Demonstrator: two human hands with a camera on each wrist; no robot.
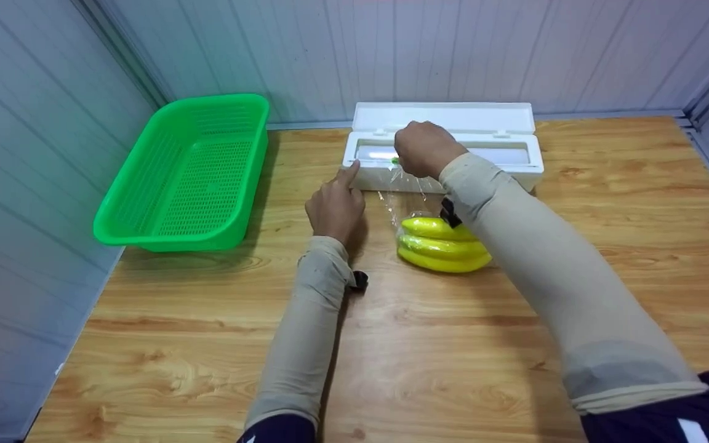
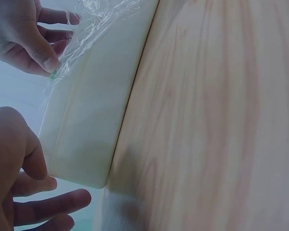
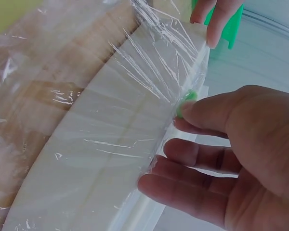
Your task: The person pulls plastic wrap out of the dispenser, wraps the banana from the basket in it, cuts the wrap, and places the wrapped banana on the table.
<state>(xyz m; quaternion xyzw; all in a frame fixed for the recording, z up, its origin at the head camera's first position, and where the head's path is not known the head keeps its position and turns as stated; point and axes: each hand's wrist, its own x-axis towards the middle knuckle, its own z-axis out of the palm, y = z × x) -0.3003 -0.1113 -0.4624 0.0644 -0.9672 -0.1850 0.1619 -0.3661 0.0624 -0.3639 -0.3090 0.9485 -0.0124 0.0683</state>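
A white wrap box point(image 1: 447, 179) stands with its lid raised, clear film point(image 3: 106, 149) stretching from it over its front to yellow bananas point(image 1: 444, 246) covered in film. At the box's front edge my right hand point(image 1: 425, 147) pinches a small green piece point(image 3: 187, 103) between thumb and index finger, the other fingers loosely bent over the edge. My left hand point(image 1: 336, 206) touches the box's left front corner with an extended index finger; in the left wrist view this hand point(image 2: 24, 178) has its other fingers loosely bent beside the box end.
A green plastic basket point(image 1: 240, 206) stands at the left on the wooden table point(image 1: 428, 369). Pale panel walls point(image 1: 305, 55) rise behind the table and along its sides. The bananas lie just in front of the box, partly under my right forearm.
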